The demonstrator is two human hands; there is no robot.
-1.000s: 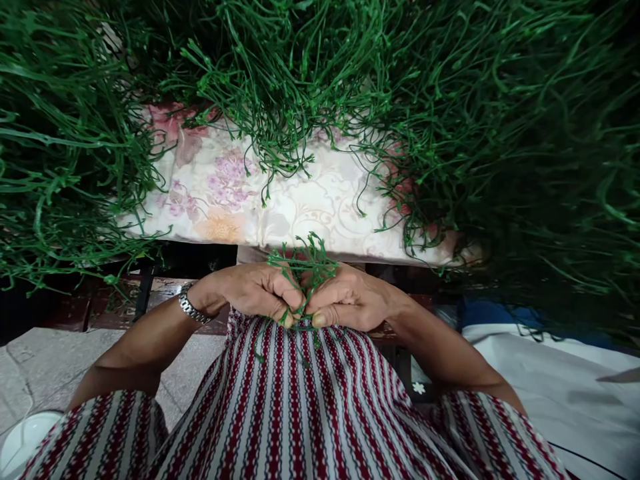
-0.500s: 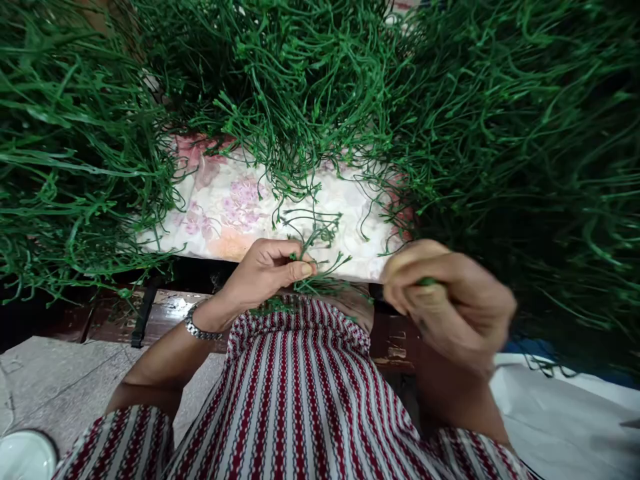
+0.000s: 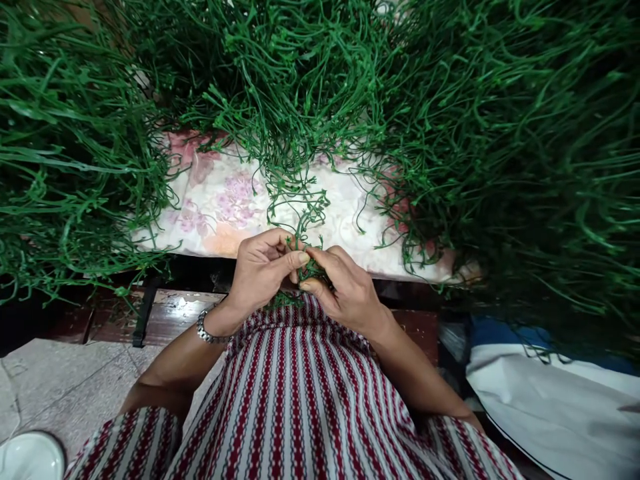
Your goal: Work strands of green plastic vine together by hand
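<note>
My left hand [image 3: 263,270], with a metal watch [image 3: 206,331] at its wrist, and my right hand [image 3: 345,290] meet above my red-and-white striped lap [image 3: 305,407]. Both pinch a small bunch of thin green plastic stems [image 3: 303,230] that stands up between the fingertips. The fingers of both hands are curled shut around the lower ends of the stems. The bunch rises in front of the flowered tablecloth [image 3: 225,200].
Big heaps of green plastic stems [image 3: 475,120] cover the table on the left, back and right. A white sheet [image 3: 560,413] lies at lower right. A white bowl [image 3: 27,457] sits on the tiled floor at lower left. A dark wooden bench [image 3: 165,310] runs under the table edge.
My right hand had swung out to the right with a stem; now it is back at the left hand. Both pinch the bunch together again, higher and nearer the table edge than a second ago.
</note>
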